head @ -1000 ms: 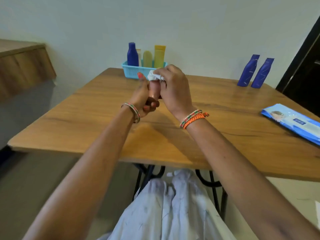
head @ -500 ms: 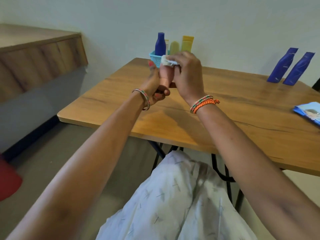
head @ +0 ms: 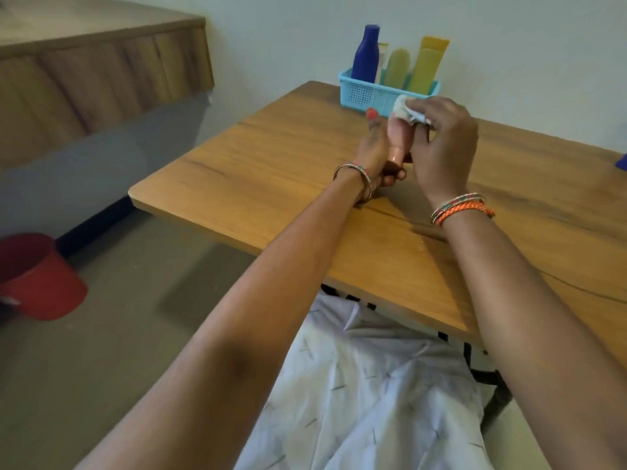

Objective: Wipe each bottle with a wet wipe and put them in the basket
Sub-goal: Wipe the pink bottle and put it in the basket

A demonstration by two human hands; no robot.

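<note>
- white patterned garment (head: 366,401) over the lap at bottom of view, table frame legs (head: 492,378) dark beside it, both forearms reach forward over the wooden table (head: 271,171)
- red bucket (head: 37,276) on the floor at left, well apart from the table, not part of the job
- left hand (head: 375,154) holds the small pinkish-tan bottle (head: 397,137) above the tabletop; fingers curled round its lower end, thumb up along the side; bangle (head: 356,179) on that wrist
- bottle is tilted, narrow cap end pointing down toward the left palm, fat end up; most of the body hidden by the two hands
- right hand (head: 441,144) pinches a crumpled white wet wipe (head: 407,110) against the upper end of the bottle; fingers bent round wipe; orange and beaded bracelets (head: 461,208) on that wrist
- handling guess: bottle looks small, light, stiff plastic; likely slick once damp, so grip low near the neck and cap with a wrapped hand while the wipe works the top
- wipe is soft and limp and bunches easily; better kept wadded under the fingertips
- step in hand looks like wiping this bottle; not yet in basket
- blue basket (head: 366,95) at far table edge by the wall, just beyond the hands; already holds a dark blue bottle (head: 364,52), a pale green bottle (head: 397,67), a yellow tube (head: 427,64), and a whitish one between that I can't make out
- free slot in basket: cannot tell from here
- blue scrap at right frame edge, too cropped to name
</note>
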